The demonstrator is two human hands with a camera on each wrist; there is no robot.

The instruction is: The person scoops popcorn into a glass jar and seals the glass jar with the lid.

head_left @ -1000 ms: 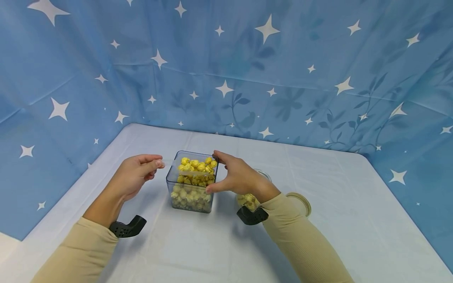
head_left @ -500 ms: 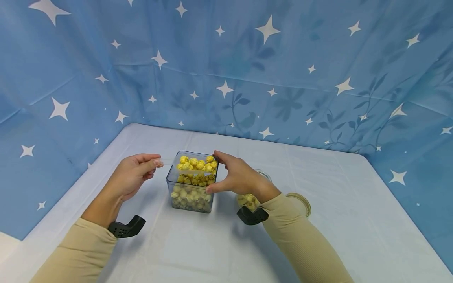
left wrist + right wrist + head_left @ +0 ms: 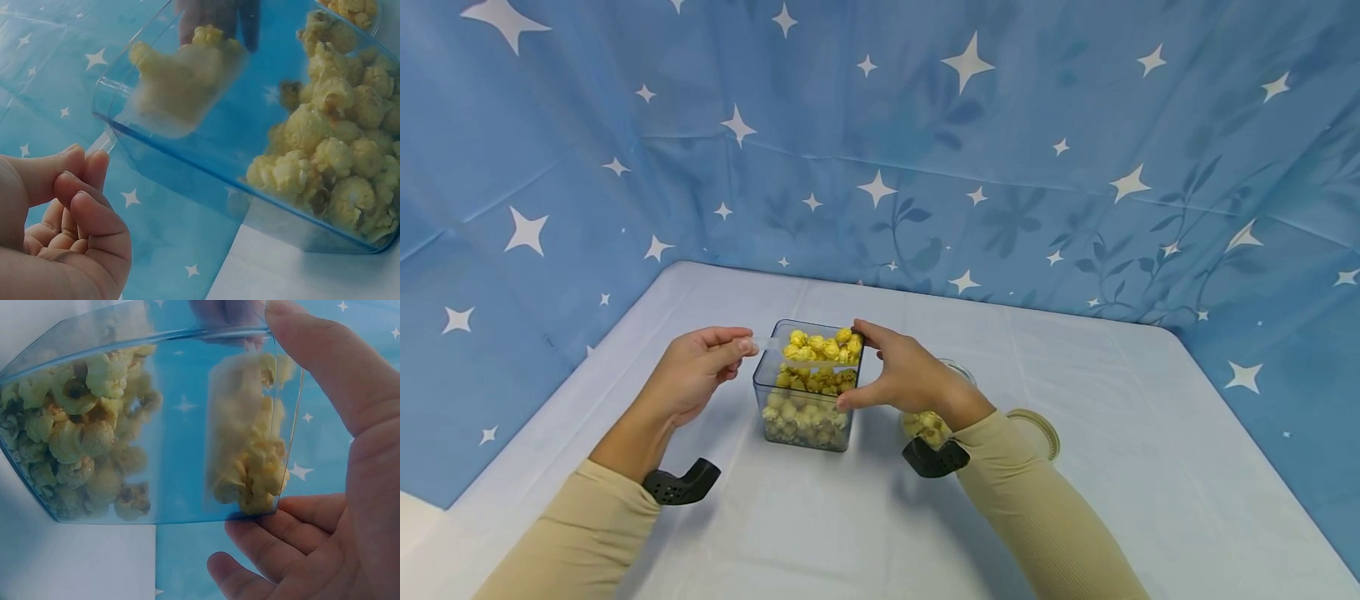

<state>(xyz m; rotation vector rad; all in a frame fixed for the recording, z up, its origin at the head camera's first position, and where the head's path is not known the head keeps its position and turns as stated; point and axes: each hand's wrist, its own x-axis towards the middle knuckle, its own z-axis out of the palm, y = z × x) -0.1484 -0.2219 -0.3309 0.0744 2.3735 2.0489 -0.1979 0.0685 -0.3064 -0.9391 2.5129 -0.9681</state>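
A clear, blue-tinted square container [image 3: 808, 395] stands on the table with popcorn [image 3: 337, 137] in its lower part. My left hand [image 3: 692, 375] pinches the thin handle of a translucent scoop [image 3: 103, 144] between thumb and fingertips. The handle crosses the container's left rim. Inside the container's upper part, the scoop's bowl [image 3: 169, 103] carries yellow popcorn [image 3: 820, 346], above the popcorn below. My right hand [image 3: 910, 367] grips the container's right side, thumb at the near corner and fingers at the far one. In the right wrist view, the thumb [image 3: 325, 350] lies along the wall.
Partly hidden by my right forearm, a clear jar [image 3: 957, 367] with popcorn [image 3: 927, 427] stands right of the container. A gold-rimmed lid [image 3: 1049, 427] lies beyond the forearm. A blue star-patterned curtain [image 3: 820, 125] borders the white table [image 3: 775, 533].
My left hand drew the scoop slightly left, then moved it back to the right, with the popcorn still on it. The right hand and the container stay in place.
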